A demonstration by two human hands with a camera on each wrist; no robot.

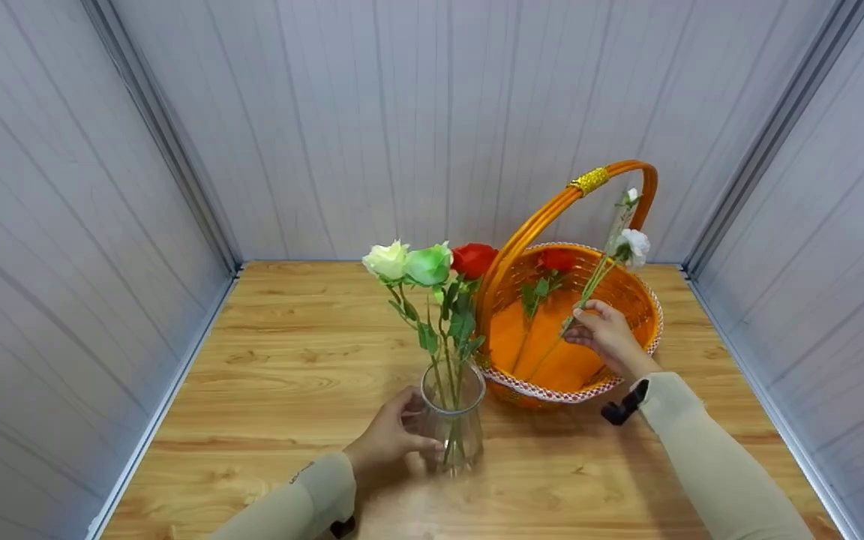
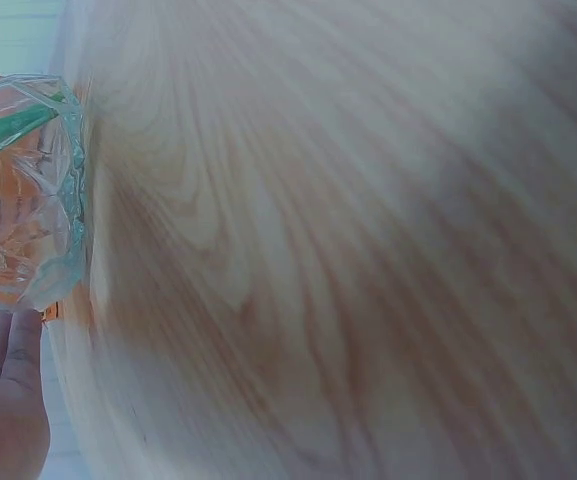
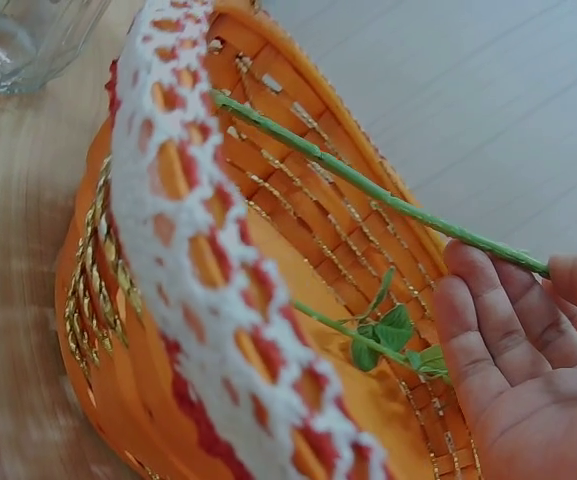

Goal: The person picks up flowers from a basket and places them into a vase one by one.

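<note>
My left hand (image 1: 387, 439) holds the side of a clear glass vase (image 1: 468, 435), thumb in front. In the left wrist view, its fingers show just below the vase's faceted glass (image 2: 53, 225). A pale yellow rose (image 1: 385, 261), a green-tinted rose (image 1: 429, 265) and a red rose (image 1: 474, 260) stand in the vase. My right hand (image 1: 606, 336) pinches the green stem (image 3: 368, 187) of a white flower (image 1: 635, 247) with a bud above it. The stem's lower end reaches into an orange basket (image 1: 657, 300), where another red flower (image 1: 556, 259) leans against the inside wall.
The basket's tall arched handle (image 1: 533, 227) rises between the vase flowers and my right hand. Red-and-white trim (image 3: 203, 225) edges its rim. A wooden tabletop (image 1: 289, 375) lies beneath everything, with pale panel walls (image 1: 327, 127) at the back and both sides.
</note>
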